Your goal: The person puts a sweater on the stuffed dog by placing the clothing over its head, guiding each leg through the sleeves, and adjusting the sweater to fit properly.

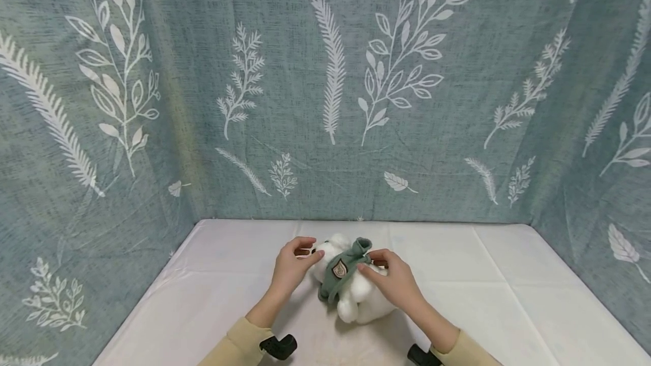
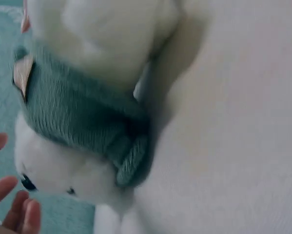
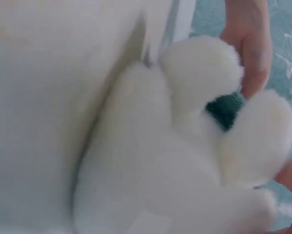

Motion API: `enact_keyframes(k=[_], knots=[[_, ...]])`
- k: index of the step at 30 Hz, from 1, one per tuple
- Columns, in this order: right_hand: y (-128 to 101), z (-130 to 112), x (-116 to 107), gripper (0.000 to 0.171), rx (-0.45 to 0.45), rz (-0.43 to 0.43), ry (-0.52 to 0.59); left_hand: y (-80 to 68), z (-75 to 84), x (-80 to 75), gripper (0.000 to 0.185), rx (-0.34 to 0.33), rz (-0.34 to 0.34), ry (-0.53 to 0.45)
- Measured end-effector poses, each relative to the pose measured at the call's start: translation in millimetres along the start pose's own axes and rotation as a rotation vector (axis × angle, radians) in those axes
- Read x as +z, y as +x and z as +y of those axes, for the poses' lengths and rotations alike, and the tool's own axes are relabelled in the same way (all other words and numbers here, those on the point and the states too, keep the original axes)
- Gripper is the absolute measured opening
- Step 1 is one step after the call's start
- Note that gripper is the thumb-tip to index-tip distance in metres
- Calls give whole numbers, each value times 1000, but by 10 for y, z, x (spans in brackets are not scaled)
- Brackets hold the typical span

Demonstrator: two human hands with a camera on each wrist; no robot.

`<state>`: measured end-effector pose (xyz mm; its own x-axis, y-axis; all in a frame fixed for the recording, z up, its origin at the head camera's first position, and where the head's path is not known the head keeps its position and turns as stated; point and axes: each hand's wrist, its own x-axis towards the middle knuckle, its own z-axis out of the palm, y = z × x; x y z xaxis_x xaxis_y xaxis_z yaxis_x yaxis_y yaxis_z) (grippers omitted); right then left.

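A white plush dog (image 1: 368,301) lies on the table, its dark-eyed face to the left. Around its neck and upper body is a green knit sweater (image 1: 333,284) bearing a shield-shaped patch (image 1: 339,268). My left hand (image 1: 293,264) is at the face, fingers spread and bent, thumb near the muzzle; in the left wrist view its fingertips (image 2: 4,190) show beside the dog's eye. With thumb and fingers, my right hand (image 1: 391,278) pinches the sweater's edge at the upper back. In the right wrist view, the dog's stubby white limbs (image 3: 258,139) partly hide that grip.
A white cloth covers the table (image 1: 244,267). Teal curtains (image 1: 295,89) with white leaf prints stand behind it and along both sides. Black camera mounts (image 1: 278,347) are strapped to both wrists over beige sleeves (image 1: 239,340).
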<state>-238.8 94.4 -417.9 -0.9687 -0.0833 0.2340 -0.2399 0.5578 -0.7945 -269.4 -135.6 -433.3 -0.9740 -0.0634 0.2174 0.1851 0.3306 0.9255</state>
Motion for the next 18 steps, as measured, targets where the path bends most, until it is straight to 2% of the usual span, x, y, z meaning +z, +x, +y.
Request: enact_keyframes(k=[2,5,11,14,18], knots=[[-9,3,-60,40,11,-9,32,-39,58,15,34,54,29,24],[-28,0,-142,39,20,-15,64,-96,163,34,30,112,14,12],[-79,-35,-294,31,34,-8,94,-195,301,95,21,131,-123,-56],[-106,-72,-370,26,56,-12,145,-234,324,146,18,151,-193,-53],[-130,-98,-445,26,103,-115,242,-261,317,221,16,191,-262,10]])
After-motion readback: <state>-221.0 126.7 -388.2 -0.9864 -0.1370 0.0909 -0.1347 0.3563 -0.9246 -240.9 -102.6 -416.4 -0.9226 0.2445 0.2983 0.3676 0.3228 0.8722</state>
